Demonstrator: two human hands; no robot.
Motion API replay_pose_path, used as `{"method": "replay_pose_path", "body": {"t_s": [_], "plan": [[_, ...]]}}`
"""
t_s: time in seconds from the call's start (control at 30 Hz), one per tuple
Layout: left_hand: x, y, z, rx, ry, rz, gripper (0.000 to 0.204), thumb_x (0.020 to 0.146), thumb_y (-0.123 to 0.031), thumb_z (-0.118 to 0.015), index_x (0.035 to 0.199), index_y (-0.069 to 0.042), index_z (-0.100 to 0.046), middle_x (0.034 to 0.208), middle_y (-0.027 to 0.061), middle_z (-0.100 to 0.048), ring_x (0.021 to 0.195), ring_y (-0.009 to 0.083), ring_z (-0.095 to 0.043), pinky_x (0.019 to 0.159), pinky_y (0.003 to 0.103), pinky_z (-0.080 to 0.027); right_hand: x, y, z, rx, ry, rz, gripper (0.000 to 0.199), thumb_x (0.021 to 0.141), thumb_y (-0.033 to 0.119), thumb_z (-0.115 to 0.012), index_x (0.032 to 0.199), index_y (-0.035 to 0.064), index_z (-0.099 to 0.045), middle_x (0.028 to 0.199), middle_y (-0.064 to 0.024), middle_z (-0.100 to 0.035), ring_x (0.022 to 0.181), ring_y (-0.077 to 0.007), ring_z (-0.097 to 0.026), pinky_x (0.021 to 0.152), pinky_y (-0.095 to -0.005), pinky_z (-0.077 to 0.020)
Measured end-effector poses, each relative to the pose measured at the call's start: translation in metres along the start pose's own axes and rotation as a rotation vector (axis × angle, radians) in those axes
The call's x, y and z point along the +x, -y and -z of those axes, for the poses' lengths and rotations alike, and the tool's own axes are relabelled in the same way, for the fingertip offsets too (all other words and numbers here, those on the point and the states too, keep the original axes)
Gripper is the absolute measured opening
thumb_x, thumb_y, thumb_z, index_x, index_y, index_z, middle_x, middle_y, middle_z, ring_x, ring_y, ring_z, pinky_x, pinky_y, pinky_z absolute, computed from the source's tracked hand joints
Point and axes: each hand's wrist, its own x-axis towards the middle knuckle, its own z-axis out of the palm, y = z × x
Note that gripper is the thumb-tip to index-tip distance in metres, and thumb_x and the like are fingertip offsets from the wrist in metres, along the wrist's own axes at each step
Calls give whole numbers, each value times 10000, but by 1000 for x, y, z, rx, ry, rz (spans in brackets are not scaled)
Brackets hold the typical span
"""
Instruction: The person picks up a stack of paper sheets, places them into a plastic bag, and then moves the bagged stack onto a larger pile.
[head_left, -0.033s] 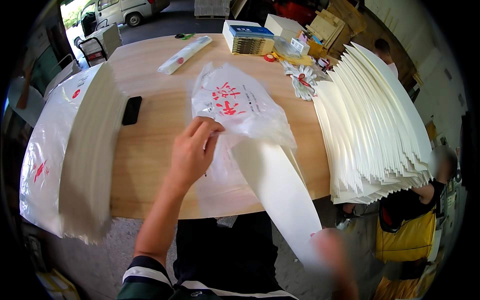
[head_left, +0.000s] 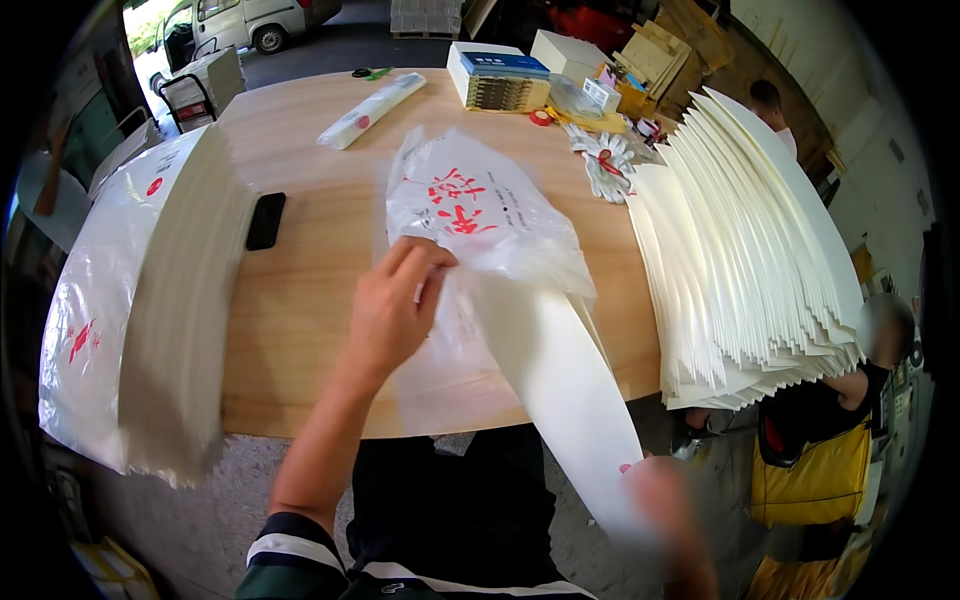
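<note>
At the middle of the table, my left hand [head_left: 402, 300] pinches the mouth edge of a translucent plastic bag [head_left: 465, 190] with red print. A long cream-white folded sheet of stiff paper or card [head_left: 570, 375] reaches into the bag at its far end and slants down past the table's front edge. My right hand [head_left: 665, 505], blurred, grips the near end of this sheet at the lower right; a fingertip shows over its edge. More clear film lies under the sheet and my left hand. How deep the sheet sits in the bag is partly hidden.
A tall stack of similar white sheets [head_left: 745, 260] stands at the right, and bagged ones [head_left: 110, 300] at the left. A black phone [head_left: 265, 221], a rolled plastic bundle [head_left: 372, 110], gloves [head_left: 603, 165], red tape [head_left: 541, 118] and boxes [head_left: 497, 75] lie on the table [head_left: 300, 340]. People are nearby.
My left hand has shifted very slightly to the right with the bag's edge. My right hand and the sheet look almost unchanged.
</note>
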Motion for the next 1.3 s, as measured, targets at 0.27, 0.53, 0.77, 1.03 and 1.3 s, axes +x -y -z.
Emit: {"method": "replay_pose_path", "body": {"t_s": [0.27,0.53,0.77,1.03,1.3], "plan": [[-36,-53,-60,-257,301,-165,237,763,67,-626,972,-41,-602,952,111,-618,898,320,-619,773,394,-514,116,-6,-38,291,28,73,224,923,172,-630,1100,40,-670,909,-155,-698,979,-307,-655,851,-371,-501],[-109,-114,-31,-489,454,-273,315,770,-85,-778,1041,-36,-623,1035,122,-602,907,311,-622,797,398,-531,236,-17,-88,451,-86,398,615,898,344,-663,1391,27,-476,1431,-226,-479,1350,-343,-429,1092,-419,-358],[-140,-28,-9,-142,201,250,782,629,-304,-926,1273,-58,-556,1361,187,-491,1251,391,-498,1037,494,-420,264,-8,-72,480,-150,391,670,888,370,-667,1411,16,-442,1445,-236,-456,1356,-348,-420,1102,-419,-348],[-189,-8,-29,-128,-3,201,287,749,36,-709,1019,-23,-631,888,153,-636,767,312,-652,667,378,-531,279,1,-60,506,-197,378,734,876,399,-671,1433,4,-403,1462,-248,-429,1364,-354,-409,1114,-420,-337],[-196,-27,-10,45,-53,208,153,787,28,-686,928,-23,-656,896,146,-691,778,326,-676,666,365,-538,301,14,-46,527,-258,364,799,865,429,-675,1456,-8,-364,1478,-259,-402,1371,-360,-399,1125,-420,-326]]}}
